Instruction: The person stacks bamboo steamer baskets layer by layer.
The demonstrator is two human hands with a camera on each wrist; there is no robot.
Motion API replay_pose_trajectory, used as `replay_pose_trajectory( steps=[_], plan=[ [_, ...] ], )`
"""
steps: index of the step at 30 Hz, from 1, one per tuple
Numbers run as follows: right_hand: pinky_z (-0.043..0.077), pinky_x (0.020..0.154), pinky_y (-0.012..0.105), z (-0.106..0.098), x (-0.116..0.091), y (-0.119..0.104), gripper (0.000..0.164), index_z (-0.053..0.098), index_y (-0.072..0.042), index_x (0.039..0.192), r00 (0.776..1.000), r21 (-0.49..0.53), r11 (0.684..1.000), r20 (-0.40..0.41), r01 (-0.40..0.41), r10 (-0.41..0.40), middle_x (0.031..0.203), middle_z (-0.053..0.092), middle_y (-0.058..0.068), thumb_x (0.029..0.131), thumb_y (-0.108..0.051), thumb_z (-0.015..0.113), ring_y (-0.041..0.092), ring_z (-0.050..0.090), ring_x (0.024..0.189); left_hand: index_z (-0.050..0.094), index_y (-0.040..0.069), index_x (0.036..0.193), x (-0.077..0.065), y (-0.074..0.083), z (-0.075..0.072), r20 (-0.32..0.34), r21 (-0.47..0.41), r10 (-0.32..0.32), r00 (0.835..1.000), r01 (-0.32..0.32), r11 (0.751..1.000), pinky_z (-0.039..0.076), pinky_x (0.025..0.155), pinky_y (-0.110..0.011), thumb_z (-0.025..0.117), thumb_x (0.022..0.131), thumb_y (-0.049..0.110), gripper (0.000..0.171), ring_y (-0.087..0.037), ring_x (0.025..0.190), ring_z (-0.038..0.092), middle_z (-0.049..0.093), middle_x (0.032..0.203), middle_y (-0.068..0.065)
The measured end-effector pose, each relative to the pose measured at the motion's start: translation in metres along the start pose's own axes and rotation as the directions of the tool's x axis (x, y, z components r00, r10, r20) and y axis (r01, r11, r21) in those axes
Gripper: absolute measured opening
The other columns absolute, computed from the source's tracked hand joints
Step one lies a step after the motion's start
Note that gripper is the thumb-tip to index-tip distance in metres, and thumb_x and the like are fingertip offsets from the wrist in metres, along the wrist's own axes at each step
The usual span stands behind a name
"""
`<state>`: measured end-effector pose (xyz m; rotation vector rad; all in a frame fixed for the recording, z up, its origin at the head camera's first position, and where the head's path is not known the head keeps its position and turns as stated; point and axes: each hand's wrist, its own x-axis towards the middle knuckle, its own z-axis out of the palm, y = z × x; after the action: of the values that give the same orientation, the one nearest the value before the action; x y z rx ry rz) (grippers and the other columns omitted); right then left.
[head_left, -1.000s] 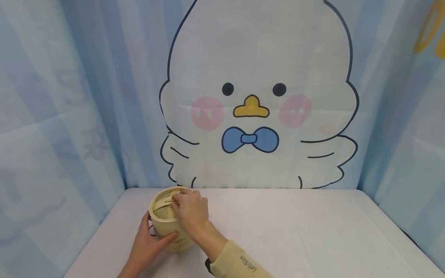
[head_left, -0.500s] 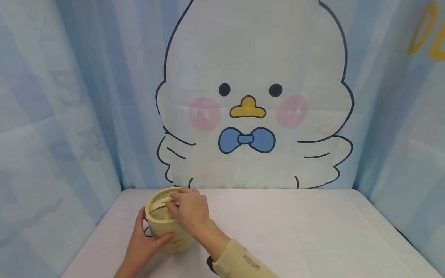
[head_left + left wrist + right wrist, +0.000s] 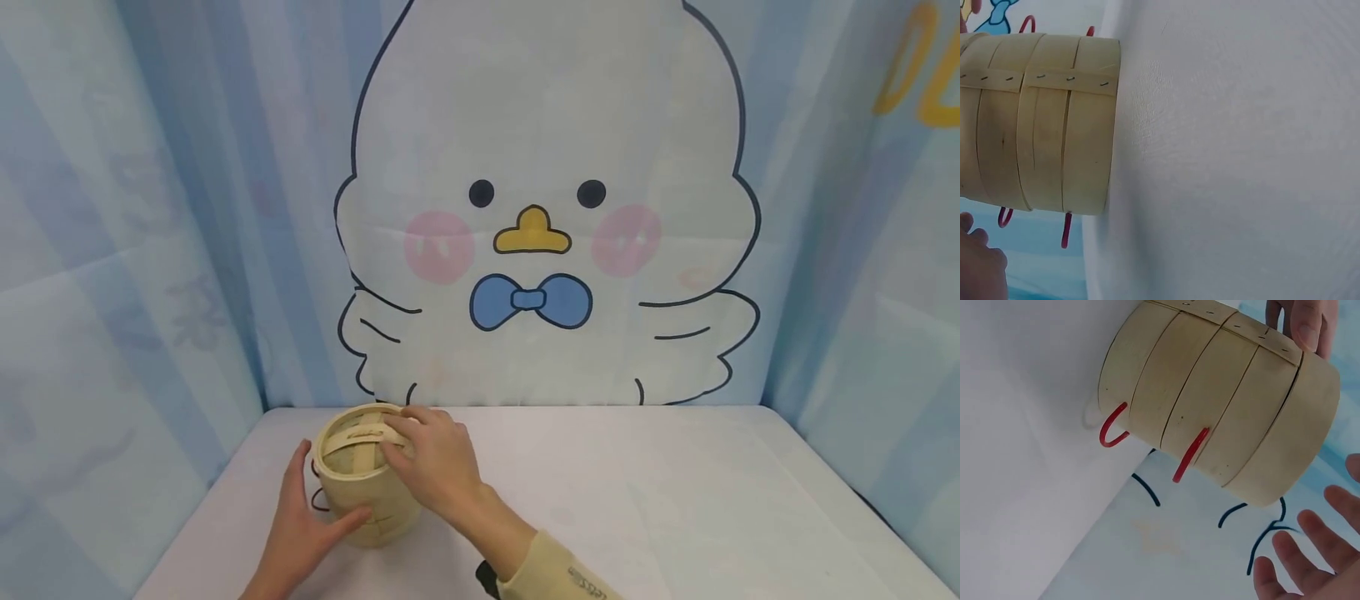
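A small round bamboo steamer [image 3: 375, 517] stands upright at the table's left side, its lid [image 3: 345, 460] on top. A strip handle [image 3: 341, 442] crosses the lid. My left hand [image 3: 296, 529] is spread around the steamer's left side, its thumb [image 3: 1307, 325] at the front near the lid; in the left wrist view its fingers [image 3: 982, 259] lie apart from the wall. My right hand [image 3: 442, 462] hovers at the lid's right edge with nothing in it. Its fingers [image 3: 1307, 559] are extended and parted from the steamer in the right wrist view.
Red wire loops [image 3: 1191, 455] stick out from the steamer's sides. A white cloth covers the table [image 3: 637, 500]. Behind it hangs a curtain [image 3: 540, 358] printed with a duck, and striped cloth [image 3: 105, 292] walls the left side.
My right hand's fingers have come off the lid's handle and shifted right, leaving it in plain sight. My left fingers have spread slightly away from the steamer's side. The steamer stays put.
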<state>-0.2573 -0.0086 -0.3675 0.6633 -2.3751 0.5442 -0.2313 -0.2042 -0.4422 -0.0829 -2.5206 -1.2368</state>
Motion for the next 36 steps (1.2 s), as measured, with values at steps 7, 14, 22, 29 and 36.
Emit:
replay_pose_trajectory(
  steps=[7, 14, 22, 29, 36],
  plan=[
    [0.051, 0.073, 0.044, -0.010, -0.012, 0.010, 0.032, 0.068, -0.022, 0.115, 0.999, 0.042, 0.998, -0.025, 0.043, -0.042, 0.117, 0.062, 0.001, 0.086, -0.035, 0.063, 0.022, 0.059, 0.104, 0.002, 0.006, 0.149, -0.005, -0.003, 0.000, -0.051, 0.067, 0.101, 0.994, -0.098, 0.993, 0.025, 0.097, -0.066, 0.085, 0.061, 0.045, 0.126, -0.045, 0.132, 0.020, 0.016, 0.146, -0.026],
    [0.049, 0.077, 0.047, -0.024, -0.024, 0.020, 0.034, 0.067, -0.020, 0.117, 0.999, 0.086, 0.995, -0.026, 0.046, -0.044, 0.120, 0.060, 0.002, 0.086, -0.034, 0.063, 0.023, 0.056, 0.108, 0.002, 0.011, 0.150, -0.010, 0.001, -0.003, -0.070, 0.211, 0.167, 0.984, -0.149, 0.966, 0.031, 0.093, -0.066, 0.084, 0.057, 0.052, 0.131, -0.043, 0.129, 0.022, 0.014, 0.148, -0.023],
    [0.047, 0.085, 0.048, -0.045, -0.039, 0.036, 0.036, 0.065, -0.023, 0.120, 1.000, 0.085, 0.996, -0.006, 0.020, -0.020, 0.124, 0.058, 0.000, 0.087, -0.035, 0.064, 0.021, 0.054, 0.112, 0.011, 0.012, 0.150, -0.015, 0.012, -0.006, -0.083, 0.307, 0.303, 0.949, -0.264, 0.914, 0.038, 0.087, -0.065, 0.086, 0.054, 0.052, 0.128, -0.041, 0.124, 0.030, 0.016, 0.148, -0.019],
    [0.045, 0.086, 0.049, -0.068, -0.056, 0.046, 0.037, 0.064, -0.026, 0.121, 1.000, 0.060, 0.998, -0.003, -0.020, 0.020, 0.125, 0.056, -0.004, 0.085, -0.034, 0.066, 0.019, 0.052, 0.113, 0.026, 0.009, 0.147, -0.019, 0.016, -0.006, -0.080, 0.361, 0.469, 0.879, -0.413, 0.836, 0.030, 0.100, -0.057, 0.087, 0.051, 0.052, 0.122, -0.039, 0.130, 0.023, 0.023, 0.147, -0.015],
    [0.044, 0.087, 0.052, -0.091, -0.074, 0.064, 0.038, 0.064, -0.027, 0.121, 0.999, 0.015, 0.999, -0.013, -0.038, 0.038, 0.124, 0.057, -0.005, 0.084, -0.034, 0.068, 0.018, 0.051, 0.112, 0.032, 0.004, 0.143, -0.018, 0.021, -0.007, -0.046, 0.373, 0.567, 0.822, -0.512, 0.773, 0.014, 0.108, -0.055, 0.077, 0.059, 0.060, 0.111, -0.038, 0.134, 0.020, 0.027, 0.147, -0.017]
  ],
)
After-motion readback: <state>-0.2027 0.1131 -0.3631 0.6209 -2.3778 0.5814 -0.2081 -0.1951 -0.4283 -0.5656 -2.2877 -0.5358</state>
